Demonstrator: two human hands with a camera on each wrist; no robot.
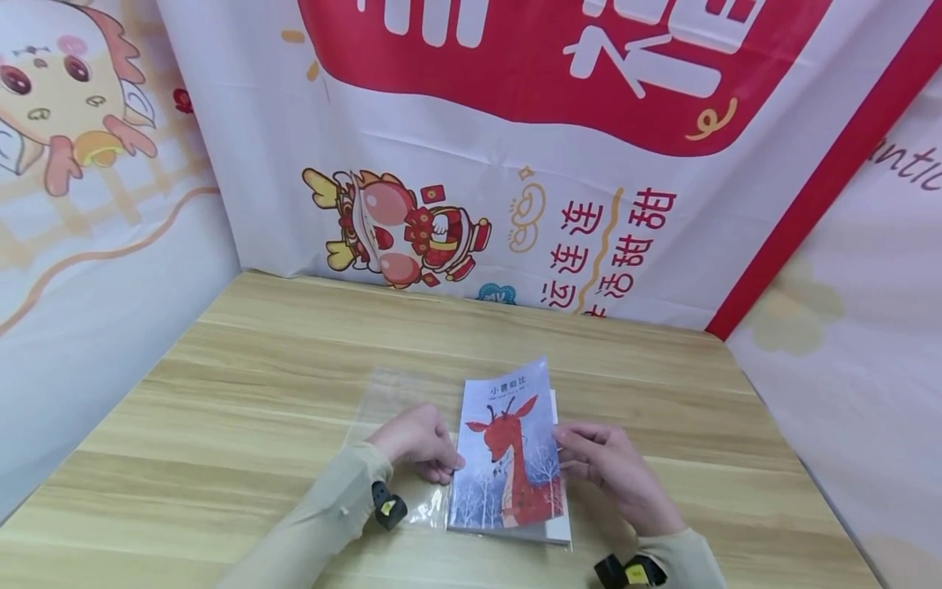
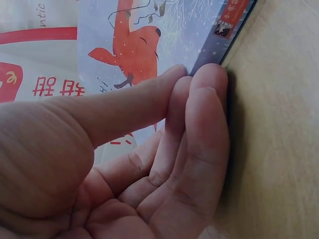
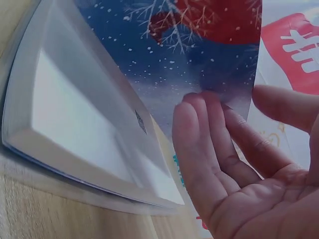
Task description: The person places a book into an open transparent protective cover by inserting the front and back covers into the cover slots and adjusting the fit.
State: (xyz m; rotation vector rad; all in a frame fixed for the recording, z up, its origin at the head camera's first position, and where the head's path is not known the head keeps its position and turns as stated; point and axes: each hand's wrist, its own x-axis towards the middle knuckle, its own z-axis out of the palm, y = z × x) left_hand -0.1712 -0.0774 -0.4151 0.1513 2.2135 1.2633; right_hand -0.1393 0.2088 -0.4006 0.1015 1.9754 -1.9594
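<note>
A picture book (image 1: 508,450) with a red deer on its blue-violet cover lies on the wooden table. Its front cover is partly raised on the right side, showing white pages (image 3: 84,109) beneath. My left hand (image 1: 423,446) grips the book's spine edge, thumb on the cover and fingers curled at the side, as the left wrist view shows close up. At the opposite edge, my right hand (image 1: 607,466) holds the lifted cover between thumb and fingers. In the right wrist view the cover's snowy blue inner side (image 3: 164,64) faces the fingers.
A clear plastic sleeve (image 1: 386,393) lies flat on the table, left of the book and partly under the left forearm. The wooden table (image 1: 221,433) meets printed cloth hangings (image 1: 257,180) at the back and sides. Both wrists wear black straps.
</note>
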